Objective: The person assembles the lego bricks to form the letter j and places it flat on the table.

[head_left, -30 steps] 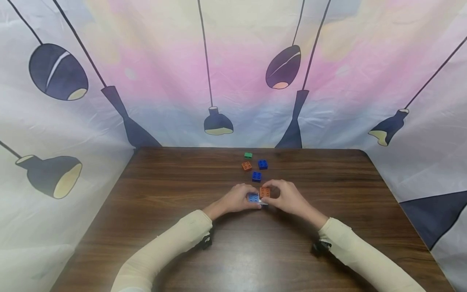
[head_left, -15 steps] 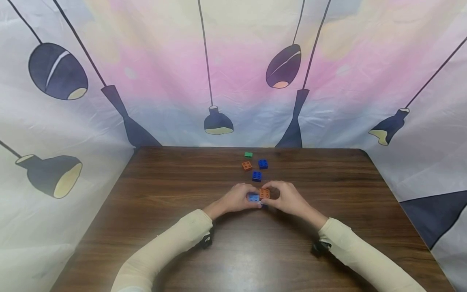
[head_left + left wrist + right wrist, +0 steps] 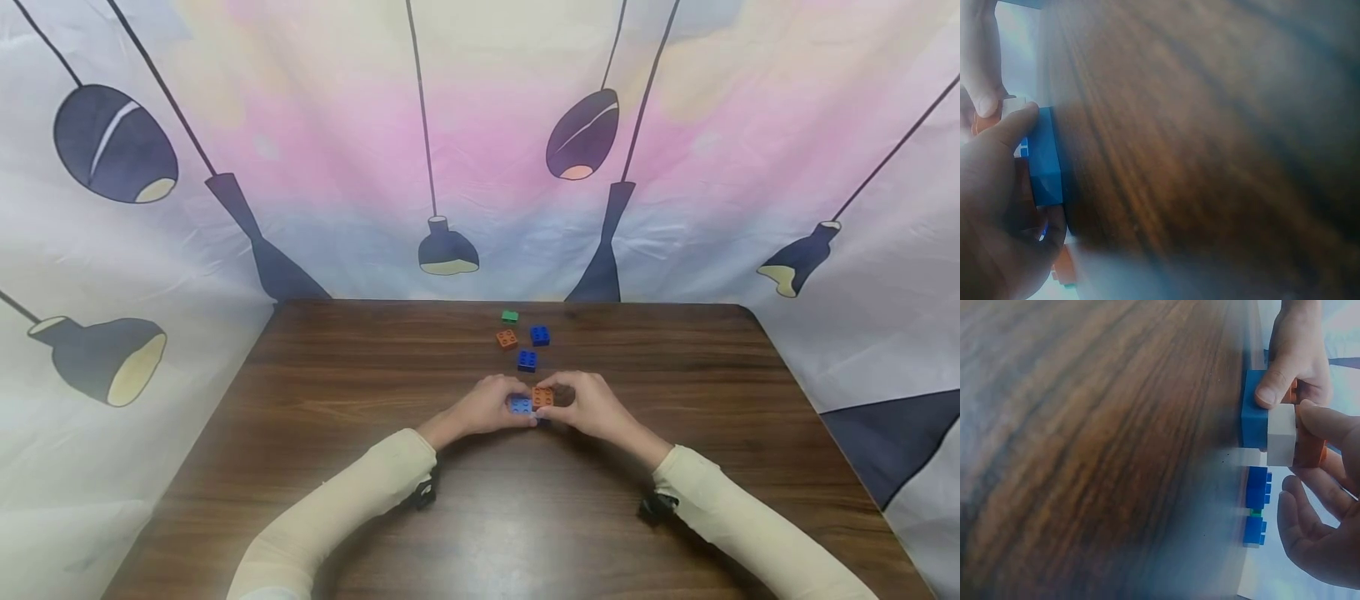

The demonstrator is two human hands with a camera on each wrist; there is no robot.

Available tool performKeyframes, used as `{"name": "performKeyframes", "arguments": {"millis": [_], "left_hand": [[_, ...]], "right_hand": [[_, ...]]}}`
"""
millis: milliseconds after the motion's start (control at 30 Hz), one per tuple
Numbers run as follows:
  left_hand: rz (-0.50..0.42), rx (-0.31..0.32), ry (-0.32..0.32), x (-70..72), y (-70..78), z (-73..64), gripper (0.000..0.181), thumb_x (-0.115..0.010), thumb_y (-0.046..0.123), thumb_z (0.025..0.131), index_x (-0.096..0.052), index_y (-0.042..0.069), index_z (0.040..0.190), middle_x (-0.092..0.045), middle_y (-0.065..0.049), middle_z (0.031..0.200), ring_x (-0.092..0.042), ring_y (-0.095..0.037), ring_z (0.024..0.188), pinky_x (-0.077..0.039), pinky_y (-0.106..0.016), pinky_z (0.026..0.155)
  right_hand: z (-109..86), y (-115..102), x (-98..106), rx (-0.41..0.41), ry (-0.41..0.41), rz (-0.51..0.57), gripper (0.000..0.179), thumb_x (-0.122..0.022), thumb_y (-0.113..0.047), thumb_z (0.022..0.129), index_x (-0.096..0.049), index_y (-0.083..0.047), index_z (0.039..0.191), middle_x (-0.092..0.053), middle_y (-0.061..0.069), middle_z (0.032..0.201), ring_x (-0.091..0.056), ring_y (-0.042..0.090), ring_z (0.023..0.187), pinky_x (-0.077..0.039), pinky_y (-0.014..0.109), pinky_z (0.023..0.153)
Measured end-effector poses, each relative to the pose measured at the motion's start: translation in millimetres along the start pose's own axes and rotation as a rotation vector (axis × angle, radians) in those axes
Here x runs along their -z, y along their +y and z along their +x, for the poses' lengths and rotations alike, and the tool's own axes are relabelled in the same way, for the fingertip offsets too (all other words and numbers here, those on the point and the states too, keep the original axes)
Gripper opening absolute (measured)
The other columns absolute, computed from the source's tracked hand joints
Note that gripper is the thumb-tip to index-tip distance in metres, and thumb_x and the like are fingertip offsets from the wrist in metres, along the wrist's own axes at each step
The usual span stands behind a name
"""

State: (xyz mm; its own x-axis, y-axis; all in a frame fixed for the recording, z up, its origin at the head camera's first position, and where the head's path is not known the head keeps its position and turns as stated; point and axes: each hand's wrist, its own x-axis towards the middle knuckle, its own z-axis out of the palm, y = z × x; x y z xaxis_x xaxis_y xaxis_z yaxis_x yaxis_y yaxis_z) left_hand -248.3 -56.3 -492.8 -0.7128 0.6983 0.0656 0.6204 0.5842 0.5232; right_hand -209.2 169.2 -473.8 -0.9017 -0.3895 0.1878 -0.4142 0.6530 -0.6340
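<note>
Near the table's middle, my left hand (image 3: 489, 407) holds a light blue toy building brick (image 3: 1046, 159) between thumb and fingers, low against the wood. A white brick (image 3: 1281, 435) is stacked against the blue one's studded side. On top of the white brick sits an orange brick (image 3: 543, 397), which my right hand (image 3: 592, 407) pinches by its sides with the thumb and a finger. Studs of the blue brick show left of the orange one in the head view. Behind the left thumb in the right wrist view, a bit of orange shows, mostly hidden.
Beyond the hands lie loose bricks: a dark blue one (image 3: 527, 361), a second dark blue brick (image 3: 540, 336), an orange one (image 3: 507, 339) and a small green brick (image 3: 510, 317). The wooden table (image 3: 360, 358) ends at a printed cloth backdrop (image 3: 495, 167).
The orange brick has come down slightly and towards me with the right hand, covering white that showed one second ago. My left hand stays in place.
</note>
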Motion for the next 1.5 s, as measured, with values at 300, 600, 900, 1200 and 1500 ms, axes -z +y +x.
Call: {"name": "performKeyframes", "arguments": {"millis": [300, 600, 900, 1200, 1500], "left_hand": [[0.002, -0.004, -0.006, 1.1, 0.8, 0.2, 0.043, -0.078, 0.04, 0.09, -0.072, 0.012, 0.123, -0.073, 0.001, 0.114, -0.063, -0.011, 0.1, -0.05, -0.028, 0.087], [-0.007, -0.014, -0.008, 1.2, 1.0, -0.6, 0.044, -0.077, 0.041, 0.091, -0.072, 0.011, 0.123, -0.073, 0.0, 0.113, -0.063, -0.011, 0.098, -0.051, -0.027, 0.086], [-0.007, -0.016, -0.006, 1.7, 1.7, -1.1, 0.044, -0.077, 0.041, 0.091, -0.072, 0.011, 0.122, -0.073, 0.001, 0.113, -0.063, -0.01, 0.098, -0.05, -0.029, 0.088], [-0.01, -0.008, -0.002, 2.2, 2.4, -1.6, 0.043, -0.077, 0.04, 0.091, -0.072, 0.012, 0.123, -0.073, 0.001, 0.113, -0.063, -0.011, 0.1, -0.05, -0.027, 0.086], [0.001, 0.004, -0.01, 2.0, 1.2, -1.6, 0.05, -0.077, 0.043, 0.09, -0.07, 0.008, 0.125, -0.073, -0.002, 0.115, -0.064, -0.012, 0.1, -0.051, -0.027, 0.085]], "right_hand": [[0.8, -1.8, 0.5, -0.011, -0.011, -0.029, 0.032, -0.086, -0.027, 0.085, -0.075, -0.016, 0.113, -0.074, 0.003, 0.118, -0.067, 0.026, 0.114, -0.054, 0.048, 0.094], [1.3, -2.6, -0.4, -0.013, -0.012, -0.038, 0.032, -0.087, -0.028, 0.083, -0.075, -0.016, 0.111, -0.074, 0.002, 0.116, -0.067, 0.027, 0.113, -0.054, 0.049, 0.095], [-0.6, 0.2, -2.4, -0.022, 0.012, 0.001, 0.034, -0.087, -0.032, 0.083, -0.075, -0.018, 0.112, -0.074, 0.001, 0.115, -0.067, 0.026, 0.113, -0.054, 0.05, 0.094], [0.9, 1.2, 1.9, -0.002, -0.005, 0.033, 0.036, -0.083, -0.038, 0.086, -0.075, -0.018, 0.115, -0.074, -0.001, 0.116, -0.067, 0.024, 0.114, -0.055, 0.048, 0.093], [3.9, 3.7, 12.4, -0.011, 0.05, 0.055, 0.039, -0.076, -0.042, 0.092, -0.074, -0.013, 0.118, -0.075, 0.002, 0.112, -0.07, 0.015, 0.094, -0.058, 0.037, 0.076]]}}
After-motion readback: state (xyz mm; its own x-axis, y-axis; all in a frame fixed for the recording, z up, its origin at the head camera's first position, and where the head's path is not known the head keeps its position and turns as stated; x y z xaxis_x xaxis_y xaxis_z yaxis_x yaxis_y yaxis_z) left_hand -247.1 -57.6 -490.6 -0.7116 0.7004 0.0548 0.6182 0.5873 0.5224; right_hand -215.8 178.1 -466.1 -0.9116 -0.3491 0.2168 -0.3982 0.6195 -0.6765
